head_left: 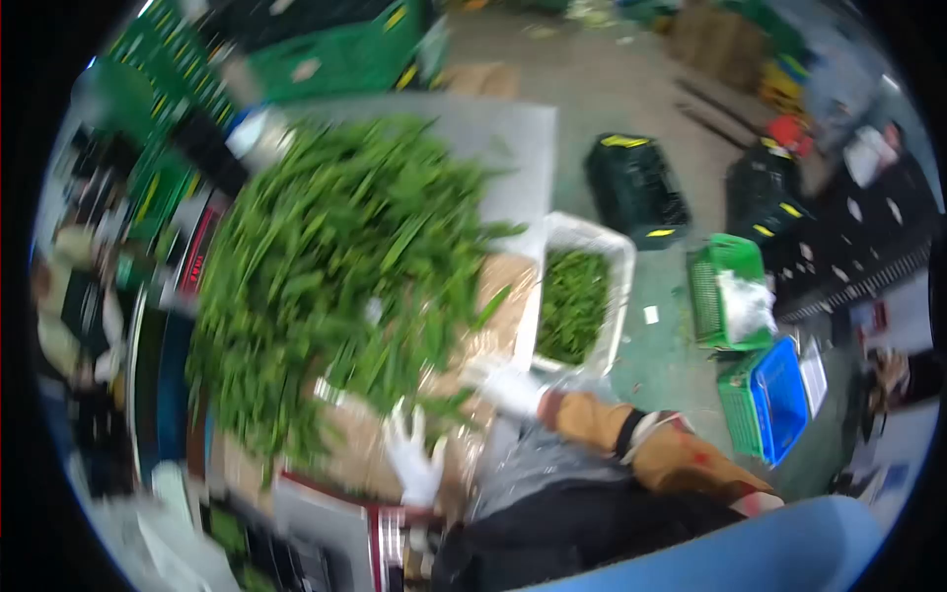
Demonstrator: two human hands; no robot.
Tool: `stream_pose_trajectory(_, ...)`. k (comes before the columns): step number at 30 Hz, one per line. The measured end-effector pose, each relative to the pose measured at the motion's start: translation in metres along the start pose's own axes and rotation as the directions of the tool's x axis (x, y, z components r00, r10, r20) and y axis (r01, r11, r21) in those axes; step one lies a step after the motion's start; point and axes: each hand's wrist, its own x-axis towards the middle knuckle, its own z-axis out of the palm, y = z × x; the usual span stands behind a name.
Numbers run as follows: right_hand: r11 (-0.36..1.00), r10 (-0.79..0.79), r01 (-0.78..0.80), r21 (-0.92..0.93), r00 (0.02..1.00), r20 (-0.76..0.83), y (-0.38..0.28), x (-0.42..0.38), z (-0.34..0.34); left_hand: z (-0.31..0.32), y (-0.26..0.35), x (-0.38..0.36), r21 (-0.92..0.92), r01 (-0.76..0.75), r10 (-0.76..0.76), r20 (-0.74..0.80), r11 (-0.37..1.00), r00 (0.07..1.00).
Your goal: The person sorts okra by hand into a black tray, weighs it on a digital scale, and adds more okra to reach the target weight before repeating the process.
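A large heap of leafy green vegetables (335,247) covers most of the table, long leaves spilling toward me. My left hand (414,462), in a white glove, is by the near edge of the heap with its fingers spread and nothing in them. To its right, my right hand (505,387), also white-gloved, reaches over the brown sheet (508,286) on the table. Its fingers look stretched out, though motion blurs them. A few loose leaves (449,407) lie between the two hands. Near the heap's front lies a small white strip (328,393), too blurred to name.
A white basket (628,286) holding greens stands against the table's right side. Beyond it on the floor are dark crates (636,187), a green basket (702,296) and a blue-lined crate (774,400). A scale-like device (326,523) sits at the near left.
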Motion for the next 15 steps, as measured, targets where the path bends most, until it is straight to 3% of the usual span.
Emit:
stream_pose_trajectory(1,0.999,-0.042,0.042,-0.014,0.999,-0.003,0.006,-0.004,0.006,-0.002,0.001,-0.003,-0.091,-0.021,0.017,-0.043,0.996,0.999)
stream_pose_trajectory(2,0.998,-0.041,0.040,-0.052,0.999,-0.011,0.009,-0.011,0.011,0.000,0.001,-0.012,-0.001,0.043,-0.043,-0.026,0.999,0.999)
stream_pose_trajectory(5,0.996,0.083,-0.083,-0.014,0.996,-0.018,-0.001,-0.014,0.004,-0.003,0.002,-0.034,-0.051,0.201,-0.202,-0.017,0.978,0.979)
stream_pose_trajectory(7,0.996,0.064,-0.069,-0.056,0.994,-0.092,-0.008,-0.006,0.000,0.001,-0.014,-0.044,-0.250,0.259,-0.284,-0.071,0.933,0.956)
stream_pose_trajectory(9,0.991,0.132,-0.130,0.042,0.991,-0.036,-0.014,-0.009,-0.001,-0.002,-0.018,-0.055,-0.349,0.258,-0.361,-0.272,0.901,0.892)
stream_pose_trajectory(11,0.994,0.104,-0.102,0.051,0.994,-0.042,-0.023,-0.009,0.004,-0.013,-0.022,-0.058,-0.450,0.358,-0.515,-0.295,0.818,0.805)
stream_pose_trajectory(15,0.995,0.096,-0.096,-0.010,0.995,-0.011,-0.048,0.010,0.015,-0.026,-0.021,-0.030,-0.318,0.335,-0.438,-0.350,0.887,0.828)
